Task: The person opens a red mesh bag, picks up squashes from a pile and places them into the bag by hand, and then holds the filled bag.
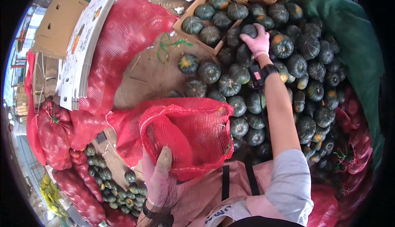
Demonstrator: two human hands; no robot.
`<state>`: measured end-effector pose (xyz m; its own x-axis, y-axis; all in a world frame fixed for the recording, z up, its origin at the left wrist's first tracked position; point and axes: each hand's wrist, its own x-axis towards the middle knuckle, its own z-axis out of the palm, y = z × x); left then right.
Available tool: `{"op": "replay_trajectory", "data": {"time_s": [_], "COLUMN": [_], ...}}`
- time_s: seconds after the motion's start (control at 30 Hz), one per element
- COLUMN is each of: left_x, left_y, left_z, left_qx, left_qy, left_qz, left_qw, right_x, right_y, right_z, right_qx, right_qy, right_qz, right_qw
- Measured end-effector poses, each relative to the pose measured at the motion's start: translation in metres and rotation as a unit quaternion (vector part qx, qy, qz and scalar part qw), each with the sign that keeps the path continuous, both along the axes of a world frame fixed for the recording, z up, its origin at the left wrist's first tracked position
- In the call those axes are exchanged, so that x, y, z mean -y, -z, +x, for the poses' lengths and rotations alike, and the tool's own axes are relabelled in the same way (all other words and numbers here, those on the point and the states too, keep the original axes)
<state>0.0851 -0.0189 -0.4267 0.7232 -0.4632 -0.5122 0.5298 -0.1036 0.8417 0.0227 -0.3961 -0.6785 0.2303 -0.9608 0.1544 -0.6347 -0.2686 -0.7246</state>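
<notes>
My right hand (259, 44), in a pink glove, reaches out to the pile and is closed around a small dark green kabocha squash (249, 30). More kabocha squashes (282, 46) lie packed about it, some with orange patches. Close to my body, my left hand (158, 179), also gloved, grips the near left rim of a red mesh bag (185, 124), thumb outside. The bag's mouth gapes towards me. My left fingers are partly hidden by the mesh. What lies deep in the bag cannot be made out.
A cardboard box (197, 42) with several squashes stands beyond the pile. Filled red mesh sacks (127, 42) lie at the left. Flattened white cartons (84, 54) lean there. A green tarp (349, 33) borders the pile on the right. Green string (166, 46) lies on the floor.
</notes>
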Motion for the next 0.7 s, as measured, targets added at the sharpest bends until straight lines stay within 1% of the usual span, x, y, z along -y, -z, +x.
{"op": "replay_trajectory", "data": {"time_s": [0.03, 0.07, 0.1, 0.17, 0.27, 0.3, 0.33, 0.37, 0.4, 0.43, 0.47, 0.5, 0.53, 0.57, 0.6, 0.63, 0.67, 0.7], "left_x": [0.006, 0.009, 0.012, 0.016, 0.02, 0.02, 0.019, 0.017, 0.013, 0.008, 0.004, 0.002, 0.0, -0.001, -0.002, -0.002, -0.002, -0.002], "left_y": [-0.003, 0.0, 0.002, 0.004, 0.011, 0.011, 0.01, 0.01, 0.009, 0.01, 0.013, 0.012, 0.01, 0.009, 0.007, 0.004, 0.003, 0.002], "left_z": [-0.002, -0.003, -0.004, -0.008, -0.016, -0.018, -0.022, -0.024, -0.024, -0.023, -0.021, -0.02, -0.019, -0.018, -0.018, -0.019, -0.019, -0.019], "left_qx": [-0.006, -0.01, -0.004, 0.011, 0.052, 0.07, 0.093, 0.108, 0.123, 0.137, 0.138, 0.142, 0.147, 0.152, 0.142, 0.131, 0.121, 0.123], "left_qy": [0.004, 0.001, 0.011, 0.035, 0.033, 0.039, 0.035, 0.048, 0.061, 0.072, 0.066, 0.071, 0.075, 0.076, 0.064, 0.05, 0.036, 0.029], "left_qz": [0.002, 0.007, 0.009, 0.016, 0.022, 0.022, 0.017, 0.02, 0.023, 0.025, 0.027, 0.029, 0.03, 0.032, 0.03, 0.029, 0.03, 0.021], "left_qw": [1.0, 1.0, 1.0, 0.999, 0.998, 0.997, 0.995, 0.993, 0.99, 0.988, 0.988, 0.987, 0.986, 0.985, 0.987, 0.99, 0.992, 0.992], "right_x": [-0.017, -0.047, -0.093, -0.171, -0.298, -0.321, -0.323, -0.32, -0.295, -0.276, -0.257, -0.228, -0.194, -0.161, -0.129, -0.102, -0.086, -0.074], "right_y": [-0.008, -0.018, -0.052, -0.051, -0.053, -0.052, -0.049, -0.048, -0.055, -0.049, -0.042, -0.047, -0.05, -0.04, -0.034, -0.021, -0.022, -0.016], "right_z": [-0.008, -0.017, -0.027, -0.055, -0.056, -0.051, -0.057, -0.065, -0.069, -0.069, -0.069, -0.055, -0.042, -0.028, -0.009, 0.005, 0.015, 0.024], "right_qx": [0.129, 0.354, 0.557, 0.699, 0.711, 0.663, 0.518, 0.345, 0.321, 0.227, 0.128, 0.139, 0.087, 0.044, -0.043, -0.108, -0.165, -0.205], "right_qy": [-0.008, 0.015, 0.038, 0.088, 0.024, 0.055, -0.093, -0.235, -0.388, -0.365, -0.339, -0.207, -0.115, -0.039, 0.059, 0.106, 0.116, 0.102], "right_qz": [-0.053, 0.058, 0.163, 0.21, 0.196, 0.199, 0.223, 0.234, 0.234, 0.189, 0.146, 0.036, -0.019, -0.081, -0.066, -0.033, 0.02, 0.089], "right_qw": [0.99, 0.933, 0.813, 0.678, 0.675, 0.719, 0.82, 0.878, 0.832, 0.883, 0.92, 0.968, 0.989, 0.995, 0.995, 0.988, 0.979, 0.969]}}
